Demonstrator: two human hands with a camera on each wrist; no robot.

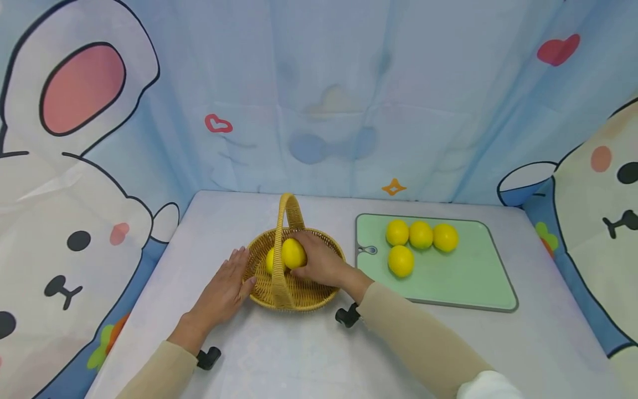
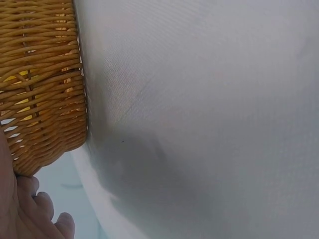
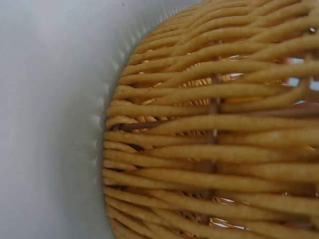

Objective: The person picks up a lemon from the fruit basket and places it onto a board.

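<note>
A woven wicker basket (image 1: 311, 295) with a tall arched handle stands on the table. My right hand (image 1: 321, 259) reaches inside it and grips a yellow lemon (image 1: 294, 254) behind the handle. Another lemon (image 1: 270, 261) lies in the basket to the left, partly hidden by the handle. With fingers extended, my left hand (image 1: 221, 291) rests against the basket's left side, its thumb near the rim. The left wrist view shows that hand's fingers (image 2: 44, 204) by the woven wall. Only wickerwork (image 3: 214, 149) fills most of the right wrist view; the right hand is hidden there.
To the right of the basket lies a pale green cutting board (image 1: 458, 282) with a grey edge. Several lemons (image 1: 401, 261) sit on its left and middle part. A printed curtain (image 1: 329, 83) hangs behind the white-covered table (image 1: 279, 354).
</note>
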